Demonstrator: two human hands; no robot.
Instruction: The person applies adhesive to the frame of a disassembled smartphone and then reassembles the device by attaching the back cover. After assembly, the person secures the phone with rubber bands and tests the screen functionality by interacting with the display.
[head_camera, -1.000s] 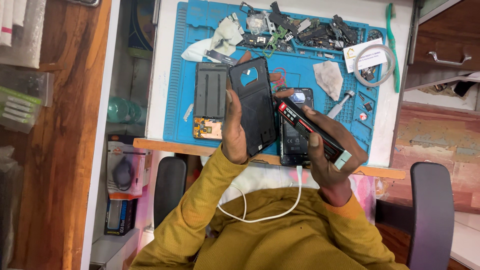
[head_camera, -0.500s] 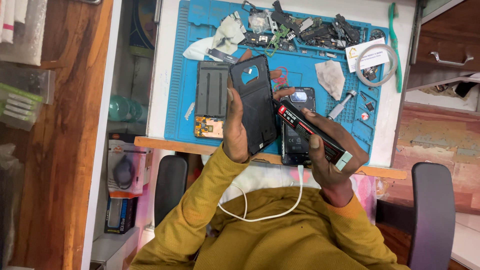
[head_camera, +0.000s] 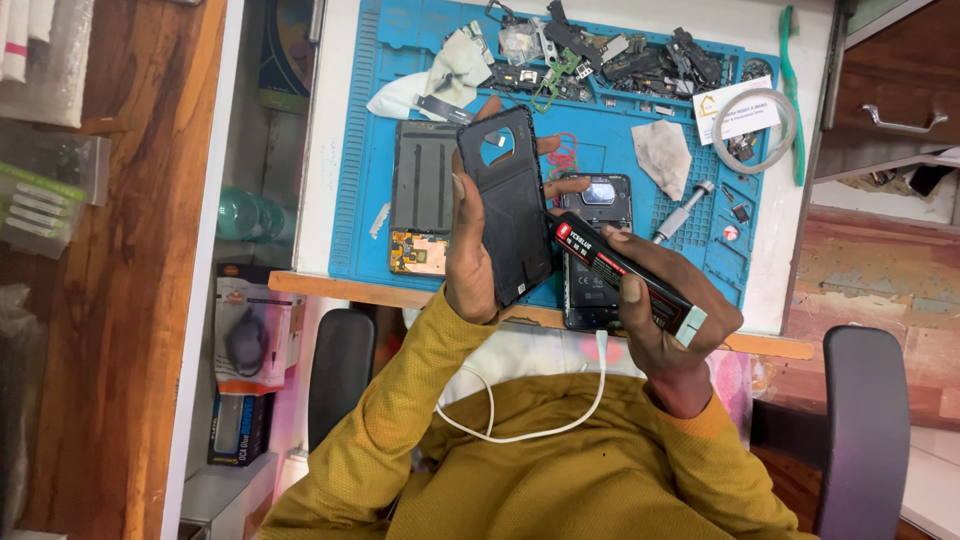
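My left hand (head_camera: 470, 255) grips a dark phone back cover (head_camera: 508, 205) with a camera cut-out, held tilted over the blue work mat (head_camera: 355, 180). My right hand (head_camera: 670, 315) holds a black and red glue tube (head_camera: 620, 272), its tip touching the cover's right edge. Beneath the tube lies a black phone body (head_camera: 598, 225) on the mat. Left of the cover rests an opened phone frame (head_camera: 422, 195) showing a gold circuit board at its near end.
Several loose phone parts (head_camera: 610, 50), white cloths (head_camera: 662, 155), a metal screwdriver (head_camera: 683, 212), a white tape ring (head_camera: 755, 130) and a green toothbrush (head_camera: 792, 90) lie on the mat's far side. A white cable (head_camera: 540, 420) hangs over my lap. Chair arms flank me.
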